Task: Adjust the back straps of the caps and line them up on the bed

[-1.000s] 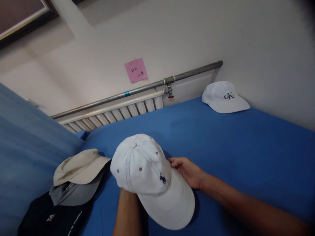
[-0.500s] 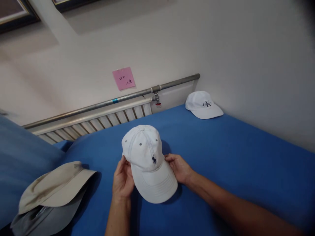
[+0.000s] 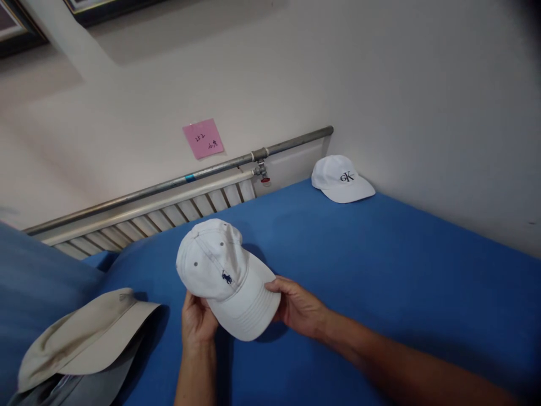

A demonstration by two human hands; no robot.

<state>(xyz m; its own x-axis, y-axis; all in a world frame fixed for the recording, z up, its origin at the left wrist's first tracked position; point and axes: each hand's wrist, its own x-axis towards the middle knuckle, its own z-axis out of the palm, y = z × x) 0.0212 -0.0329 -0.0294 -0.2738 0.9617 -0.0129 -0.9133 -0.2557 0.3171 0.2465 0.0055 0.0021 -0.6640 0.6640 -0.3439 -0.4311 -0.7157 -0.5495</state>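
A white baseball cap [image 3: 211,260] with a small dark embroidered figure is held above the blue surface, its brim pointing down and to the right. My right hand [image 3: 298,307] grips the brim's right edge, thumb on top and fingers beneath. Under the crown's lower left side, my left hand [image 3: 198,318] holds the cap; its fingertips are hidden behind it. To the left, a beige cap [image 3: 88,341] lies partly over a dark grey cap [image 3: 99,386]. Another white cap [image 3: 338,177] with dark letters sits at the far corner.
The blue covered surface [image 3: 338,254] meets the wall on the right and back. Behind it run a metal pipe [image 3: 147,190] and a white radiator [image 3: 198,208]. A pink note [image 3: 203,138] is on the wall. Blue fabric [image 3: 38,293] hangs at the left.
The held cap has moved left and turned so its brim points more to the right. My right hand has shifted from the cap's side onto the brim. The view has shifted slightly.
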